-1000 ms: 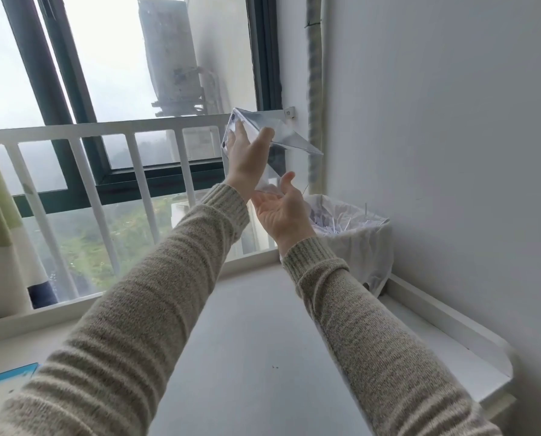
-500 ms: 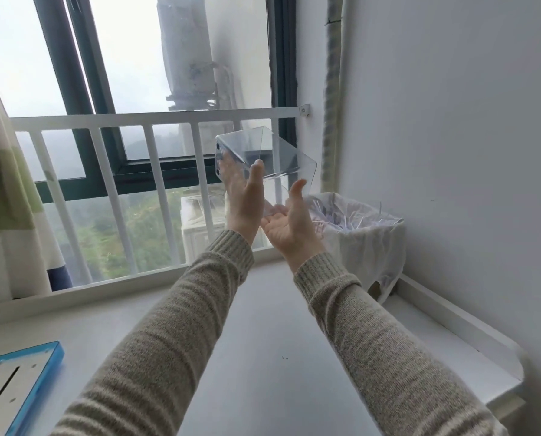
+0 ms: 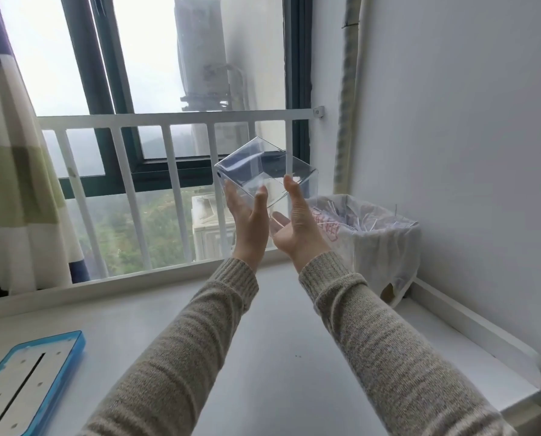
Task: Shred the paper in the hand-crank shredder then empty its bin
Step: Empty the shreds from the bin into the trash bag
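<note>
A clear plastic shredder bin [image 3: 264,171] is held up in the air in front of the window, tilted on one corner, and it looks empty. My left hand [image 3: 248,220] presses flat against its left side and my right hand [image 3: 297,225] cups its right side and bottom. Just right of my hands stands a waste basket [image 3: 385,247] lined with a white bag, with thin white paper strips [image 3: 362,220] lying in it. The blue-edged shredder top [image 3: 27,379] lies on the white desk [image 3: 278,357] at the lower left, slot upward.
A white railing [image 3: 175,119] runs across the window behind the bin. A striped curtain [image 3: 8,171] hangs at the left. The grey wall [image 3: 467,121] is close on the right, and a raised white ledge [image 3: 470,328] borders the desk there.
The bin has come down and back from above the basket and turned from mouth-down towards level. My right hand has closed in on its side. The view has swung left, showing the shredder top.
</note>
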`<state>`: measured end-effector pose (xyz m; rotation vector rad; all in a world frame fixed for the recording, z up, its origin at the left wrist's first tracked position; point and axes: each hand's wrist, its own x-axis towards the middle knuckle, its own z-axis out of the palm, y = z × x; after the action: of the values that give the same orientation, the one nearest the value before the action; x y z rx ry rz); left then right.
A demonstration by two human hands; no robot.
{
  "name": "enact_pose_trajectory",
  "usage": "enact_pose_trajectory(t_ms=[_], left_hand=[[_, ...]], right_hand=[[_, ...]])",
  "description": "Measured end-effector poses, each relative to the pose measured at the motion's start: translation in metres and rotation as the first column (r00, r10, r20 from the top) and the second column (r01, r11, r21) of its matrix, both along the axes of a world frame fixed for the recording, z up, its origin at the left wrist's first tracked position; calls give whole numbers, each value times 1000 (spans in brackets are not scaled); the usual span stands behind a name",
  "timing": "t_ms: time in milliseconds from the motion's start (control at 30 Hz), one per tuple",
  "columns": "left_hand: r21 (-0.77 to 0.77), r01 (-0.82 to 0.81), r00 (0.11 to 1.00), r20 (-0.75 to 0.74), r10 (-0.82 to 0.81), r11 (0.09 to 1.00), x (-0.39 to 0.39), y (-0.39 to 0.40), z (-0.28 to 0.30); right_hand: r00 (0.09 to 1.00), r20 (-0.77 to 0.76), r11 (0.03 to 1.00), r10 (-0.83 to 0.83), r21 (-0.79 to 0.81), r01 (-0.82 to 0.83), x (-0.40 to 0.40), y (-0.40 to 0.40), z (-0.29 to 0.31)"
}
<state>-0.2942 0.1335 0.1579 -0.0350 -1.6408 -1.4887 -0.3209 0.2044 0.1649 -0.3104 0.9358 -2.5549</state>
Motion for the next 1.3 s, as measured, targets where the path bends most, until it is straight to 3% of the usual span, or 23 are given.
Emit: enact_pose_trajectory(t_ms=[200,367,533,733,967,1133,1300], left_hand=[[60,-2,996,86,-3,998,17,-31,-9],[74,-51,982,185,37,996,28,-85,-7],[-88,76,919,392,-36,993,44,-126,-11],[-97,293,784,593,-181,951,69,-146,-21],[-18,434,716,613,-333,901,89,-149,-26],[44,402,753,552,-358,915,93,-152,-35],[71,363,783,517,-345,929,98,-160,-48]], right_hand=[[997,-65,995,-42,85,47,1,0,-13],[979,-199,984,45,179,-9,-2,7,-33],[952,-252,947,173,309,-90,-8,12,-50],[897,-313,909,311,372,-185,-11,13,-64],[845,-305,880,438,340,-333,-5,12,-69],[830,-291,858,476,359,-367,3,12,-70],[796,-315,803,517,501,-324,10,9,-68]])
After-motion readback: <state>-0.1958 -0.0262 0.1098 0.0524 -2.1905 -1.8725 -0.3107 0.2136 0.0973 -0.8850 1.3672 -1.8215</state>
